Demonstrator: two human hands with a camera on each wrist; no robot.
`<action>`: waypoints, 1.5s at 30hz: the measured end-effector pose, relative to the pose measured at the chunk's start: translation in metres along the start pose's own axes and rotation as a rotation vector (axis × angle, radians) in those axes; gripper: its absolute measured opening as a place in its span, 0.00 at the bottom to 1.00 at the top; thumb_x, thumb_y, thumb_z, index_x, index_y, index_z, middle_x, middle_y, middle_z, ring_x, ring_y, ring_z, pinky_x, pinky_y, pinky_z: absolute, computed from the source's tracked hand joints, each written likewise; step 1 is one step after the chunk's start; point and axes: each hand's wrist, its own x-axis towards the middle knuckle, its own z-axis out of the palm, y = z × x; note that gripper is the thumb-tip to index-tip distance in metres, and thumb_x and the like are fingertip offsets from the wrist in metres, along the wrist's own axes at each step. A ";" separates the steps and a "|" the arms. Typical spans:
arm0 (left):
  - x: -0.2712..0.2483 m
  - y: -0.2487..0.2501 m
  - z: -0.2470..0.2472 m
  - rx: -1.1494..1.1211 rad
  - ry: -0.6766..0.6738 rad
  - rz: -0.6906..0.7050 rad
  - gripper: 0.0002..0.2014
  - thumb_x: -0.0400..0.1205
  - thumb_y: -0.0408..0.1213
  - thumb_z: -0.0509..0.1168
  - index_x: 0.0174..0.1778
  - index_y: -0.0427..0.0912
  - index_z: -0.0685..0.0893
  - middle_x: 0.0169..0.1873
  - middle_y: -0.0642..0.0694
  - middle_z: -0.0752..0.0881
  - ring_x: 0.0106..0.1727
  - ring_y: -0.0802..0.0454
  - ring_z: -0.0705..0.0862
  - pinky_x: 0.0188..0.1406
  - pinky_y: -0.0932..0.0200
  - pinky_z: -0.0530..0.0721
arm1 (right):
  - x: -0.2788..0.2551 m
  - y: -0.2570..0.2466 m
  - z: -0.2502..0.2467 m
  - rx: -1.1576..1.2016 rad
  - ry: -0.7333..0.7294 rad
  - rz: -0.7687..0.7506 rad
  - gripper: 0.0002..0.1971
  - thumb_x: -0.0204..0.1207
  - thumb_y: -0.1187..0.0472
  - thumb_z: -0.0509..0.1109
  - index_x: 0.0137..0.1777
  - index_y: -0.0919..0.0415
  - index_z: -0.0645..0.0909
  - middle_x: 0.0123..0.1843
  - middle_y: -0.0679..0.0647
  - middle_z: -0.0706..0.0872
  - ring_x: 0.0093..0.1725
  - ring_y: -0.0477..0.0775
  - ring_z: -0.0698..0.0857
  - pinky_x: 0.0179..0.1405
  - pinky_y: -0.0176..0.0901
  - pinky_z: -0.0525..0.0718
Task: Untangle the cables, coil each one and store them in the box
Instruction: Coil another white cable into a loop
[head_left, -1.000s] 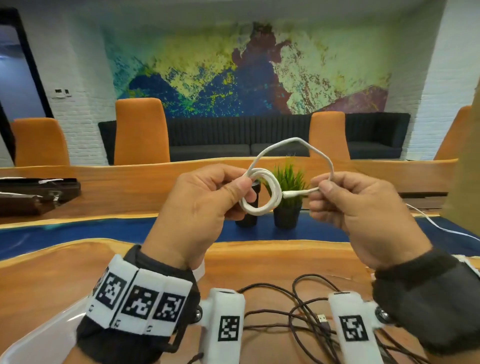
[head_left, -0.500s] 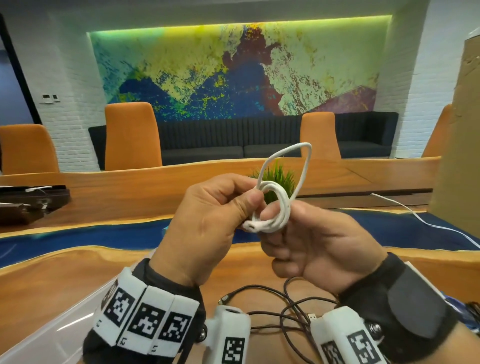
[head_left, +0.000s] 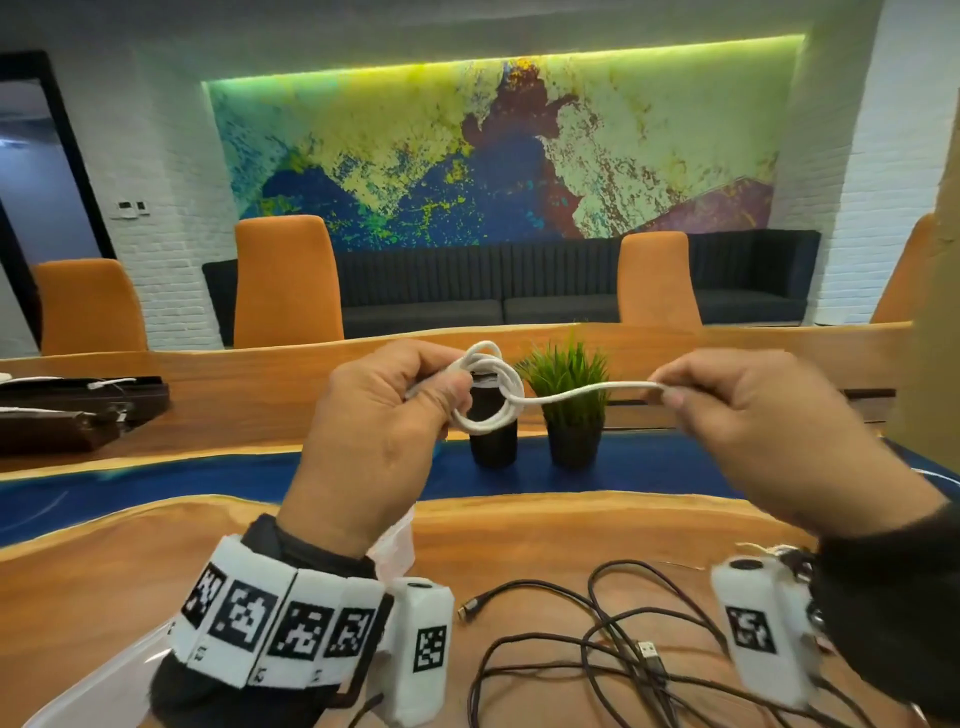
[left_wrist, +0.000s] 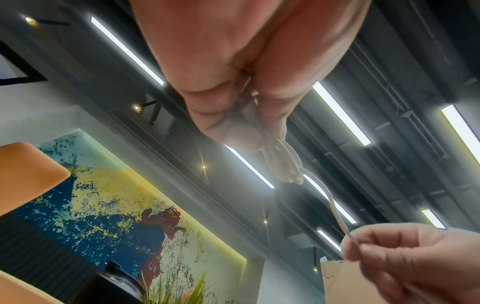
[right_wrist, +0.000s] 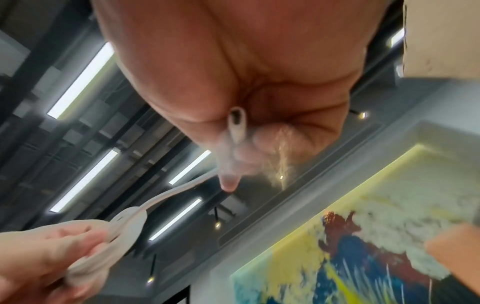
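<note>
A white cable (head_left: 488, 395) is wound into a small coil held up in front of me. My left hand (head_left: 415, 389) pinches the coil at its left side. The cable's tail (head_left: 587, 391) runs right from the coil to my right hand (head_left: 670, 387), which pinches it taut. The right wrist view shows the cable's plug end (right_wrist: 237, 125) sticking out of the right hand's curled fingers. The left wrist view shows the white cable (left_wrist: 335, 209) running down to the right hand (left_wrist: 355, 246). A tangle of black cables (head_left: 613, 649) lies on the wooden table (head_left: 104, 571) below my hands.
A clear plastic box edge (head_left: 98, 691) shows at the lower left. Two black pots, one with a green plant (head_left: 569, 400), stand behind the hands. A cardboard piece (head_left: 935, 338) rises at the right. Orange chairs (head_left: 283, 280) line the far side.
My right hand has moved away to the right from the coil, drawing the cable's tail out straight through the loop. My left hand still holds the coil.
</note>
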 end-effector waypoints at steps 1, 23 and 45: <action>0.000 0.000 0.000 0.026 -0.025 -0.002 0.08 0.84 0.36 0.67 0.47 0.54 0.88 0.39 0.60 0.90 0.41 0.60 0.87 0.38 0.67 0.86 | 0.000 0.001 -0.007 -0.051 0.096 -0.025 0.09 0.83 0.58 0.65 0.45 0.44 0.85 0.33 0.43 0.82 0.34 0.46 0.79 0.29 0.42 0.76; -0.002 0.008 0.011 -0.729 -0.114 -0.434 0.15 0.76 0.40 0.66 0.54 0.36 0.88 0.36 0.45 0.89 0.36 0.57 0.86 0.34 0.64 0.88 | 0.003 0.007 0.029 -0.098 0.055 -0.092 0.07 0.79 0.59 0.70 0.45 0.44 0.86 0.41 0.40 0.84 0.43 0.41 0.82 0.41 0.38 0.83; -0.015 0.018 0.027 -0.182 -0.173 -0.054 0.14 0.86 0.46 0.57 0.56 0.45 0.84 0.42 0.49 0.89 0.42 0.55 0.87 0.38 0.61 0.86 | -0.012 -0.022 0.062 1.670 -0.620 0.249 0.16 0.69 0.54 0.78 0.55 0.59 0.86 0.47 0.56 0.80 0.42 0.52 0.77 0.37 0.45 0.73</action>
